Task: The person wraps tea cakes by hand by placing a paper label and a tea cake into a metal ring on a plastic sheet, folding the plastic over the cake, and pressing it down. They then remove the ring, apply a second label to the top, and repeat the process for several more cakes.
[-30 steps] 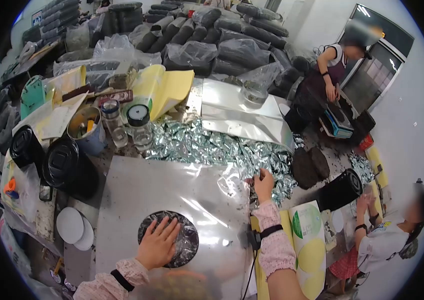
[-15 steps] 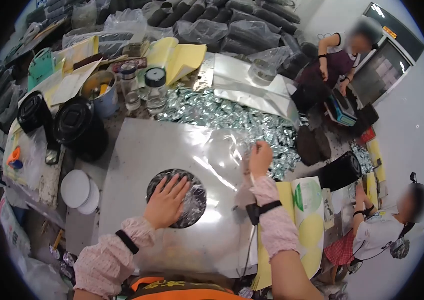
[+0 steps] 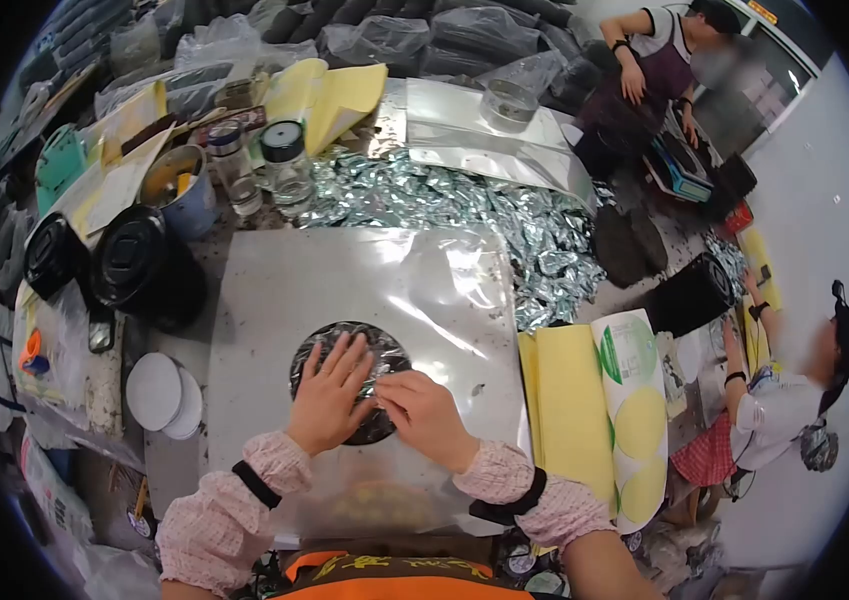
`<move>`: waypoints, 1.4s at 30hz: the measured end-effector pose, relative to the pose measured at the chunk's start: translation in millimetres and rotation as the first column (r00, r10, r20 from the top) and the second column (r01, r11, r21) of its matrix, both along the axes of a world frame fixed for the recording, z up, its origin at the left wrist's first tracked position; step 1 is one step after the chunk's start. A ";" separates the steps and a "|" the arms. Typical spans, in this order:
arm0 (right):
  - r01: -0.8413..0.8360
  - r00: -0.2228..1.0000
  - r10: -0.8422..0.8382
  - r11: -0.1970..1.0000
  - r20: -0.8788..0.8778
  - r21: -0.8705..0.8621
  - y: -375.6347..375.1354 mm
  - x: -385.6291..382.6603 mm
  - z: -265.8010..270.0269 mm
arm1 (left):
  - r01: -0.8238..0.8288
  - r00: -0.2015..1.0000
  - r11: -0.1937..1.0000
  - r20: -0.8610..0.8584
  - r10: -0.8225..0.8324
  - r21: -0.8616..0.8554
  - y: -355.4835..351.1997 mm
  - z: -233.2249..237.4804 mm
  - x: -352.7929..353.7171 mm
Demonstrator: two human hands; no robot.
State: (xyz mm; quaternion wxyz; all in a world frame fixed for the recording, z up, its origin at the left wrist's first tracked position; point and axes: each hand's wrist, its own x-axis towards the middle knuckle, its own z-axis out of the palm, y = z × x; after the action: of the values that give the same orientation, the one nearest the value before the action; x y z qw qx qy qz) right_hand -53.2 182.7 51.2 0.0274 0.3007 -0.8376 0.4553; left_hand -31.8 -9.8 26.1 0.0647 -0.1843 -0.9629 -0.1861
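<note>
A dark round disc (image 3: 316,352) with a glossy clear plastic film (image 3: 377,366) over it lies flat on the metal sheet (image 3: 274,270) in front of me. My left hand (image 3: 329,400) rests on the disc with its fingers stretched out and slightly spread. At the disc's right side, my right hand (image 3: 426,415) has thumb and fingertips pinched together on the film, close beside the left fingers. Those fingertips hide how much film is in the pinch.
Crumpled silver foil pieces (image 3: 444,205) spread behind the sheet. Yellow paper (image 3: 572,415) and round stickers (image 3: 639,420) lie to the right. Glass jars (image 3: 286,165), black canisters (image 3: 149,265) and white discs (image 3: 154,392) stand or lie left. Two people (image 3: 784,410) (image 3: 644,75) work at right.
My right hand has come down and left from beyond the sheet's upper right to the disc, bringing the film's edge with it. The left hand stays on the disc; the view has shifted slightly.
</note>
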 end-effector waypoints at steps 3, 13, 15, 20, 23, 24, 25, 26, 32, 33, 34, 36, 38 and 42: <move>0.010 0.984 0.032 0.972 -0.177 0.235 -14.1 -17.0 -47.3 | -0.024 0.998 0.998 0.054 0.028 -0.065 9.4 6.5 -1.0; 0.879 0.476 -0.554 0.299 -0.683 0.370 310.7 -45.9 -65.4 | -0.009 0.998 0.999 0.056 0.011 -0.034 11.0 11.5 -5.3; 0.864 0.502 -0.473 0.246 -0.724 0.438 334.3 -45.1 -77.9 | -0.016 0.997 1.000 0.081 0.017 -0.008 11.0 13.4 -3.4; 0.873 0.487 -0.558 0.336 -0.672 0.353 351.8 -48.5 -99.2 | -0.005 0.997 1.000 0.083 0.005 0.001 11.1 15.3 -2.5; 0.901 0.392 -0.874 0.301 -0.288 0.311 382.7 -63.4 -79.0 | -0.014 0.998 1.000 0.063 0.014 -0.005 11.4 15.9 -0.3; 0.921 0.374 -0.858 0.301 -0.353 0.247 404.5 -66.2 -58.2 | -0.012 0.998 1.000 0.063 0.013 -0.016 10.4 14.6 0.1; 0.947 0.318 -0.851 0.309 -0.417 0.091 421.6 -65.5 -18.7 | -0.008 0.997 1.000 0.071 0.010 -0.025 8.7 11.9 0.0; 0.944 0.259 -0.847 0.323 -0.464 -0.063 414.9 -58.4 36.6 | -0.009 0.998 1.000 0.054 0.009 -0.010 8.7 11.3 -0.5; 0.689 0.689 -0.650 0.725 -0.321 0.011 193.2 -22.6 58.1 | 0.016 0.999 1.000 0.052 -0.016 -0.004 5.2 4.1 0.7; 0.536 0.834 -0.482 0.825 -0.268 0.182 135.6 -5.6 25.7 | 0.007 0.999 1.000 0.051 -0.006 -0.027 5.4 3.4 0.4; 0.366 0.926 -0.306 0.871 -0.220 0.327 89.7 9.5 4.2 | 0.009 0.999 1.000 0.049 -0.008 -0.019 5.5 6.1 0.9; 0.078 0.979 -0.006 0.933 -0.202 0.352 39.2 17.4 -6.0 | 0.059 0.998 0.998 -0.027 -0.059 -0.009 1.8 -9.1 -1.8; -0.078 0.970 0.152 0.933 -0.190 0.351 17.3 16.4 -10.2 | 0.120 0.989 0.946 0.046 -0.140 0.302 -3.3 -21.7 0.2; -0.075 0.982 0.151 0.867 -0.115 0.493 4.8 20.2 -3.3 | 0.077 0.994 0.997 -0.080 -0.078 -0.024 -4.1 -22.1 0.3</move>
State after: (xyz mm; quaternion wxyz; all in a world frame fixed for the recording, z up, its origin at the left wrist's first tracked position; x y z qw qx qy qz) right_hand -33.0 187.4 47.8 -0.0130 0.3800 -0.9015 0.2068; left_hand -31.5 -13.9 4.0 0.0944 -0.2295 -0.9535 -0.1709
